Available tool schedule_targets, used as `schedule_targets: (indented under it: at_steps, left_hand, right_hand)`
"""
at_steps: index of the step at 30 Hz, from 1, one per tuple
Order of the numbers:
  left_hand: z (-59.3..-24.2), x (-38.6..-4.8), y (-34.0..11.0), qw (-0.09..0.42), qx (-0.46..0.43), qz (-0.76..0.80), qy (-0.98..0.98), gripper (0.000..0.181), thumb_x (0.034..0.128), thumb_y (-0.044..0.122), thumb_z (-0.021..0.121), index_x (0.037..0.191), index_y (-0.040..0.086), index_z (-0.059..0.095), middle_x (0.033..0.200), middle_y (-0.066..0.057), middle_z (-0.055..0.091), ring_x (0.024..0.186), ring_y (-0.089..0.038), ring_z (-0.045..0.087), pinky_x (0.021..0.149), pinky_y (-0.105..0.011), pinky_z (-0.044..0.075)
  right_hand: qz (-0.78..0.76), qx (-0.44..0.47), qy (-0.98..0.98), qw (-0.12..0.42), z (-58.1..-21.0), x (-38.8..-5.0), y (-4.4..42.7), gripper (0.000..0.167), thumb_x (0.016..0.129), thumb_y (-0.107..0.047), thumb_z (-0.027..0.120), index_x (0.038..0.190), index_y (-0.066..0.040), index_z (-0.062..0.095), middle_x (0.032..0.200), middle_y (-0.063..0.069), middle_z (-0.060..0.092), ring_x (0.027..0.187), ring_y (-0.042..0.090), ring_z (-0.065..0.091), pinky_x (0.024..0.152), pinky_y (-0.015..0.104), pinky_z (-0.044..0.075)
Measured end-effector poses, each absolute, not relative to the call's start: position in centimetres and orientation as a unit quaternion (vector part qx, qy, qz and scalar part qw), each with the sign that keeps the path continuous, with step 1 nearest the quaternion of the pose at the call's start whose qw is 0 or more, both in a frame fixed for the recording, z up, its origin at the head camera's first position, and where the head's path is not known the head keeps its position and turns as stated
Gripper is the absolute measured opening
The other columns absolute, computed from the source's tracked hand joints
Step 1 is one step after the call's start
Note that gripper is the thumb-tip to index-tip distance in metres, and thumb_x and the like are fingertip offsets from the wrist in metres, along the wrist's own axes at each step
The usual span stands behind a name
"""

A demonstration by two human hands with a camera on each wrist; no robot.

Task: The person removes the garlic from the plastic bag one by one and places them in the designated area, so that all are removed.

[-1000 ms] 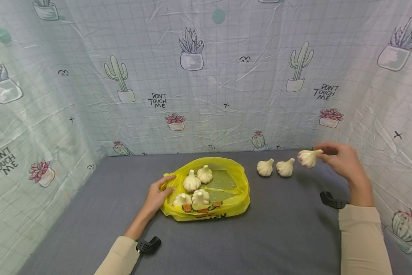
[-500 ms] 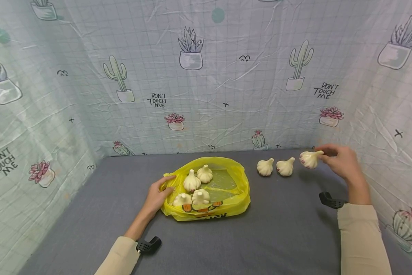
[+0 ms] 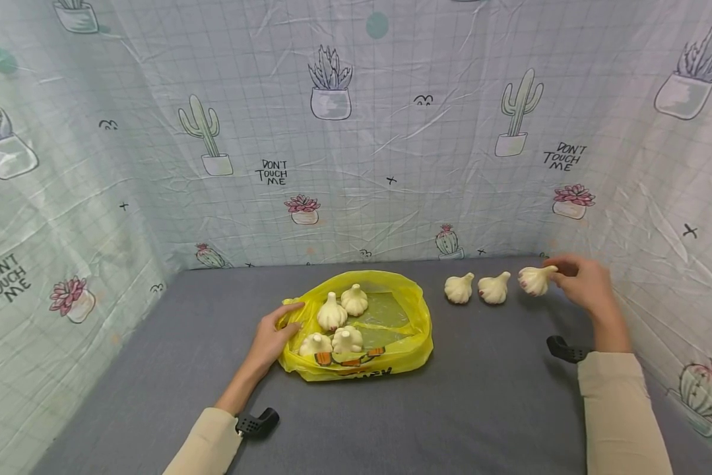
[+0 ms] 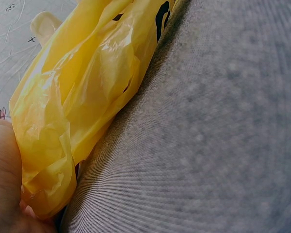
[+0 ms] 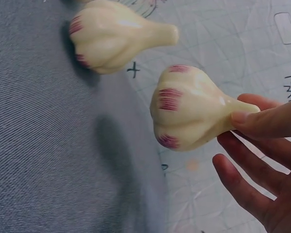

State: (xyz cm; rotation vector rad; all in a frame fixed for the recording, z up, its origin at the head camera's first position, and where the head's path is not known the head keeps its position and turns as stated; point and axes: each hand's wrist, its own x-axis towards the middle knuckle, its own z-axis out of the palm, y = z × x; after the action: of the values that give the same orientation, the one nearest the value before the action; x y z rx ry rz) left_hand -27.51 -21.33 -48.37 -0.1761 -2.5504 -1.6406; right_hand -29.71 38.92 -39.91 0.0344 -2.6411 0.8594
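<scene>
Grey woven cloth (image 3: 403, 422) covers the tabletop, and at its middle sits a thin, crinkled yellow plastic bag (image 3: 415, 349). The left hand (image 3: 270, 338) grips its left side between thumb and fingers, probably to steady the slack mouth. Inside, four glossy, ribbed garlic bulbs (image 3: 332, 313) cluster toward the left. Farther off, to the right, two loose bulbs (image 3: 493, 289) rest close together, stems tilted up. Beside them the right hand (image 3: 587, 284) pinches a third bulb (image 3: 535, 282), purple-streaked, by its narrow neck — seemingly the handiest hold on so smooth a body — its lower fingers fanned loosely; a separate shadow suggests it hangs just above the cloth. Beyond rises a wrinkled, cactus-printed sheet (image 3: 361, 158).
</scene>
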Motion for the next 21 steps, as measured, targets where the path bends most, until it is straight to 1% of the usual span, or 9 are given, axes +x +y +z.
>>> schedule_targets:
  at_steps: [3, 12, 17, 21]
  left_hand:
    - [-48.4, -27.6, -21.3, 0.054, -0.059, -0.538, -0.839, 0.043, 0.0989, 0.010, 0.061, 0.142, 0.017, 0.065, 0.154, -0.010, 0.055, 0.153, -0.031, 0.038, 0.123, -0.056, 0.033]
    - [-48.5, -27.6, -21.3, 0.054, -0.055, -0.536, -0.840, 0.043, 0.0989, 0.010, 0.062, 0.141, 0.019, 0.065, 0.154, -0.009, 0.056, 0.153, -0.030, 0.038, 0.124, -0.055, 0.032]
    - [-48.5, -27.6, -21.4, 0.054, -0.058, -0.536, -0.840, 0.043, 0.0989, 0.010, 0.062, 0.141, 0.018, 0.065, 0.153, -0.009, 0.056, 0.153, -0.030, 0.038, 0.124, -0.056, 0.032]
    - [-48.5, -27.6, -21.3, 0.053, -0.058, -0.535, -0.841, 0.043, 0.0990, 0.010, 0.062, 0.141, 0.018, 0.065, 0.153, -0.009, 0.056, 0.153, -0.031, 0.038, 0.124, -0.056, 0.031]
  right_hand:
    - [0.301, 0.014, -0.935, 0.188, -40.4, -29.9, 39.1, 0.026, 0.099, -0.013, 0.067, 0.119, 0.002, 0.074, 0.100, 0.026, 0.076, 0.066, -0.013, 0.050, 0.057, 0.021, 0.045]
    - [0.302, 0.013, -0.931, 0.204, -41.5, -30.3, 39.2, 0.025, 0.098, -0.010, 0.067, 0.118, 0.004, 0.074, 0.105, 0.030, 0.075, 0.064, -0.017, 0.050, 0.056, 0.017, 0.045]
    - [0.312, 0.006, -0.930, 0.196, -41.9, -30.5, 39.3, 0.027, 0.098, -0.011, 0.066, 0.119, 0.005, 0.073, 0.111, 0.032, 0.073, 0.066, -0.019, 0.049, 0.057, 0.015, 0.045]
    - [0.309, 0.004, -0.931, 0.192, -42.2, -30.7, 39.4, 0.028, 0.099, -0.013, 0.067, 0.120, 0.004, 0.073, 0.112, 0.031, 0.073, 0.067, -0.019, 0.048, 0.058, 0.015, 0.044]
